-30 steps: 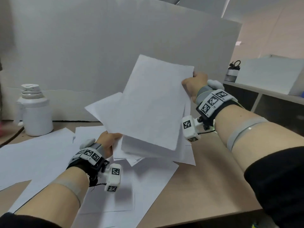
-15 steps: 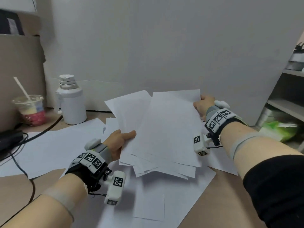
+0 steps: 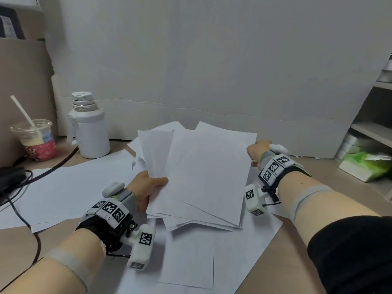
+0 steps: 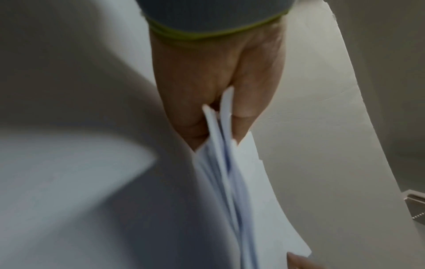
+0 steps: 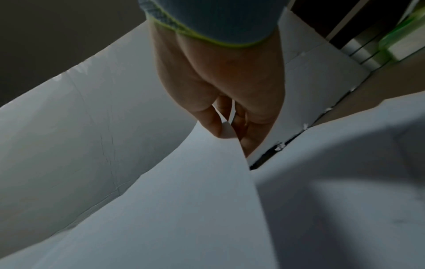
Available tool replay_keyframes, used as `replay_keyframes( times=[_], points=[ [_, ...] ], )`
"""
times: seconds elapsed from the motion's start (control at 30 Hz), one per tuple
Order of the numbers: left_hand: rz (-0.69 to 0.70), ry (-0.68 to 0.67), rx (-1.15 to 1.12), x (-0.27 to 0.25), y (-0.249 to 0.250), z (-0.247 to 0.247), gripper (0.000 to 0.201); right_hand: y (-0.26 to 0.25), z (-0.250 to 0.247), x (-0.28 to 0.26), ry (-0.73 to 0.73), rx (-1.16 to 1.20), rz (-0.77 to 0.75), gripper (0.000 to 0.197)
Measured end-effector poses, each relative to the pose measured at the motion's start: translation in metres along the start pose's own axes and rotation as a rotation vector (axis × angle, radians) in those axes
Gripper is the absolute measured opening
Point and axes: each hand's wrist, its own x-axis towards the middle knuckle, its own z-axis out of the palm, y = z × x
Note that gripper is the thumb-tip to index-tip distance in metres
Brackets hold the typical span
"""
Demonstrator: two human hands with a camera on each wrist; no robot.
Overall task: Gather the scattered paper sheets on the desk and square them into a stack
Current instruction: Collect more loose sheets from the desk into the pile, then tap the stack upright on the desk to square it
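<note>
A loose bundle of white paper sheets [image 3: 203,175] is held above the desk, its edges fanned and uneven. My left hand [image 3: 148,187] grips the bundle's left edge, thumb on top; the left wrist view shows the sheets [image 4: 230,172] pinched between thumb and fingers [image 4: 190,109]. My right hand [image 3: 257,150] pinches the top sheet's far right corner; the right wrist view shows that sheet [image 5: 195,200] between thumb and fingers [image 5: 250,116]. More sheets lie flat on the desk: a large one at the left [image 3: 70,187] and others under the bundle [image 3: 191,257].
A white thermos bottle [image 3: 89,128] stands at the back left, beside a plastic cup with a straw [image 3: 36,141]. A black cable [image 3: 31,181] runs over the left sheets. A white board [image 3: 212,71] walls the back. Shelves and a green packet [image 3: 364,164] are at the right.
The bundle has come down from a raised, tilted position to lie lower and flatter over the desk. Both hands lowered with it and kept their hold; the view shifted left.
</note>
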Motion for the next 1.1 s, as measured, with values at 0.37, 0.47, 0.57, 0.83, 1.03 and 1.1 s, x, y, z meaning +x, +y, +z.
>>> replay_keyframes(
  times=[0.37, 0.47, 0.57, 0.83, 1.03, 1.1],
  points=[
    [0.209, 0.035, -0.132, 0.007, 0.023, 0.001, 0.038, 0.026, 0.016, -0.02, -0.331, 0.527, 0.127, 0.041],
    [0.267, 0.005, -0.151, 0.005, 0.033, -0.001, 0.036, 0.024, 0.013, -0.029, -0.433, 0.702, 0.056, 0.041],
    [0.323, -0.045, -0.119, 0.003, 0.048, -0.002, 0.035, 0.012, 0.008, -0.038, -0.453, 0.723, -0.065, 0.046],
    [0.486, -0.083, -0.099, -0.003, 0.081, 0.006, 0.036, -0.027, 0.001, -0.049, -0.13, 0.64, -0.34, 0.044],
    [0.497, 0.05, 0.016, -0.001, 0.056, 0.006, 0.06, -0.011, 0.013, -0.056, -0.058, 0.505, -0.364, 0.031],
    [0.486, 0.041, 0.017, -0.003, 0.052, 0.003, 0.057, -0.005, 0.018, -0.058, -0.106, 0.46, -0.363, 0.026]
  ],
)
